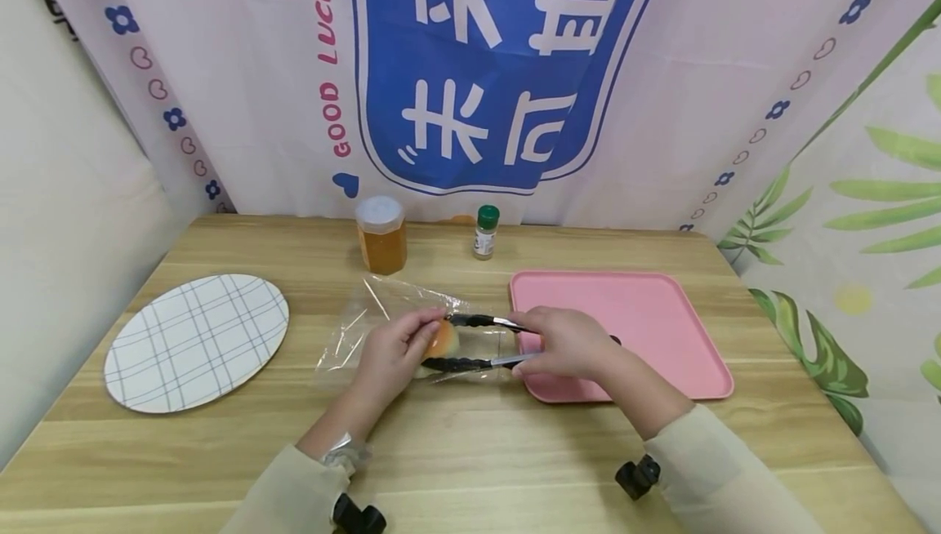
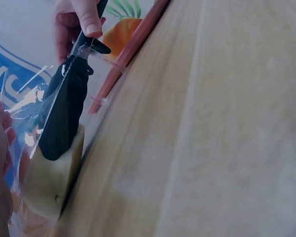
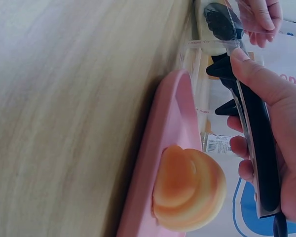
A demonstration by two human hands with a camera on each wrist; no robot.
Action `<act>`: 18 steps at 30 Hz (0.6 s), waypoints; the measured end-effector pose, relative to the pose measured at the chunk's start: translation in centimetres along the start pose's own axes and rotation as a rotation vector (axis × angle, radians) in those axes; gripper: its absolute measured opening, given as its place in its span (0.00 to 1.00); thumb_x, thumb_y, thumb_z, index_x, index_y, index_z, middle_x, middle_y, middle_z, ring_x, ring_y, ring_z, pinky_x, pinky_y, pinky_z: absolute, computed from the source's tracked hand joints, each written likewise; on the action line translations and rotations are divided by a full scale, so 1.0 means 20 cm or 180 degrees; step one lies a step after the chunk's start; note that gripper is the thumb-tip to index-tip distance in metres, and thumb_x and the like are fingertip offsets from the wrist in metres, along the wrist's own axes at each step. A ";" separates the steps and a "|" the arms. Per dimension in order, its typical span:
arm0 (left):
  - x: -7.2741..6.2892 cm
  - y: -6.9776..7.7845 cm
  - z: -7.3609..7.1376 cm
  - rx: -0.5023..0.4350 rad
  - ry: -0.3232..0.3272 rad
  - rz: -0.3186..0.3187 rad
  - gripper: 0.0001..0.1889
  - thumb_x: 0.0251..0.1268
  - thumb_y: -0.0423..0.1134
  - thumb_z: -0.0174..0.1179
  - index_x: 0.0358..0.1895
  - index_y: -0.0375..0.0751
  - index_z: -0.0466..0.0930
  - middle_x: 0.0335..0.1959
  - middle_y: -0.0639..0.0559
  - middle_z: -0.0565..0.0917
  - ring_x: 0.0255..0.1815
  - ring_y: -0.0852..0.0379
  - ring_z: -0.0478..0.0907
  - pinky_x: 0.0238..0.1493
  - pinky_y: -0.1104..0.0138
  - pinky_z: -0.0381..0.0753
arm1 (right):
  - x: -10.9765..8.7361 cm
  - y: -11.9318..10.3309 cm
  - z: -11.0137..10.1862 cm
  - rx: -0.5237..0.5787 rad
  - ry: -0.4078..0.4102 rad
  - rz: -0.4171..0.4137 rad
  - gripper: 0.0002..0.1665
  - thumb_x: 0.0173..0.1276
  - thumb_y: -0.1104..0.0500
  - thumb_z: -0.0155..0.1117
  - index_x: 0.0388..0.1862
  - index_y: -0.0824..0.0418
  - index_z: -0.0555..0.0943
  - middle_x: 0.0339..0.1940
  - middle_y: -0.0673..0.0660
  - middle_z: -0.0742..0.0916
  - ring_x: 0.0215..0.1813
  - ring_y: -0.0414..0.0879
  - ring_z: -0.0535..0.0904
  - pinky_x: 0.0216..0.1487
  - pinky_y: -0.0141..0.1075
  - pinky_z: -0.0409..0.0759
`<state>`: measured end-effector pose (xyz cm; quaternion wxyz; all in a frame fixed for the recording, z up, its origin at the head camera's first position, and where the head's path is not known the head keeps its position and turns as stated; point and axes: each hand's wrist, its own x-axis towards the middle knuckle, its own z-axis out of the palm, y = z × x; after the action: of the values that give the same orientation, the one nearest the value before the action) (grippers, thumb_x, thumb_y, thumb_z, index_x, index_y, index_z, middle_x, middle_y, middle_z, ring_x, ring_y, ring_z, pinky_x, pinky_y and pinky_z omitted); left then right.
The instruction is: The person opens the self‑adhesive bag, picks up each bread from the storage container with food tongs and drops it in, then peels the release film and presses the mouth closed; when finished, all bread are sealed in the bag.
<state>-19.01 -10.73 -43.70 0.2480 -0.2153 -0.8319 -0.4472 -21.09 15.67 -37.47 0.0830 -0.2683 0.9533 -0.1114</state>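
My right hand (image 1: 569, 342) grips black-and-silver tongs (image 3: 259, 148), whose black tips reach to the left into a clear plastic bag (image 1: 345, 342). Between the tips lies a golden-topped bread bun (image 1: 443, 340), its pale side (image 2: 49, 185) showing in the left wrist view, close over the table. With thumb and fingers my left hand (image 1: 393, 350) pinches the bag's film beside the bun. A second, swirled bun (image 3: 187, 190) sits on the pink tray (image 1: 647, 313); my right hand mostly hides it in the head view.
At the left of the wooden table (image 1: 470, 452) lies a white checked oval placemat (image 1: 198, 342). Toward the back stand a jar of amber contents (image 1: 382, 244) and a small green-capped shaker bottle (image 1: 485, 233). A printed curtain (image 1: 279, 68) hangs behind the table.
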 end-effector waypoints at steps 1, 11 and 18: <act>0.00 0.00 0.00 0.0036 0.0012 0.0057 0.09 0.64 0.32 0.64 0.46 0.40 0.85 0.46 0.47 0.89 0.49 0.50 0.86 0.52 0.61 0.85 | 0.00 0.00 0.00 0.0016 -0.0009 0.0018 0.48 0.52 0.37 0.74 0.70 0.50 0.72 0.62 0.55 0.83 0.64 0.52 0.78 0.63 0.53 0.77; 0.01 0.03 -0.02 0.0191 0.0058 0.0303 0.09 0.63 0.31 0.64 0.45 0.39 0.86 0.44 0.47 0.89 0.48 0.50 0.87 0.51 0.59 0.86 | -0.01 -0.01 0.05 0.0094 0.0156 0.0016 0.44 0.54 0.38 0.74 0.68 0.51 0.74 0.58 0.55 0.85 0.60 0.51 0.81 0.60 0.50 0.80; 0.00 0.02 0.00 0.0289 0.0114 0.0377 0.09 0.60 0.31 0.66 0.44 0.40 0.86 0.42 0.47 0.90 0.45 0.51 0.87 0.48 0.61 0.86 | -0.01 -0.01 0.08 0.0381 0.0179 0.0138 0.46 0.50 0.36 0.76 0.67 0.50 0.75 0.58 0.53 0.85 0.60 0.49 0.80 0.61 0.47 0.79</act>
<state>-18.82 -10.42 -43.37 0.2984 -0.2447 -0.8326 -0.3973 -20.51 15.32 -38.96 0.0745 -0.2389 0.9524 -0.1739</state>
